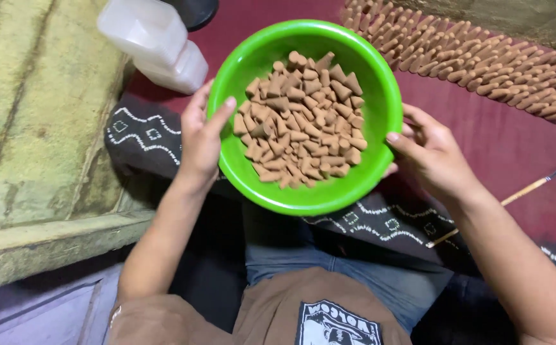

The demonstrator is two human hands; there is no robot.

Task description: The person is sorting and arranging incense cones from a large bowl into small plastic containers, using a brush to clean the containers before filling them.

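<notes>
While I sit with my knees apart in blue jeans and a brown printed shirt, both my hands clasp a round bright green plastic bowl over my lap. My left hand grips its left rim, thumb hooked over the edge onto the inner wall, the fingers hidden behind the outside. My right hand closes on the right rim, thumb tip pressed on the lip and fingers curled round the outer wall. So the bowl sits between my two palms, roughly level, its mouth facing up at me.

Between my thumbs lies a heap of small light-brown cones, matte and clay-like, tumbled every way: some on their sides, some showing flat round bases, some points. They fill the bottom and middle of the bowl, leaving a wide band of glossy green wall bare all round. The plastic is smooth and shines along the near rim.

Under my wrists runs a dark cloth with a white zigzag-and-square border. Just right of my right wrist a thin wooden brush with a pale tip lies slanted on a maroon cloth. Left of my left arm is a weathered greenish wooden board.

Beyond my left fingers, near the bowl's far left, rests a translucent white plastic container, with a dark round object partly cut off behind it. Beyond my right hand, well apart, many more brown cones standing in close rows cover the maroon cloth.
</notes>
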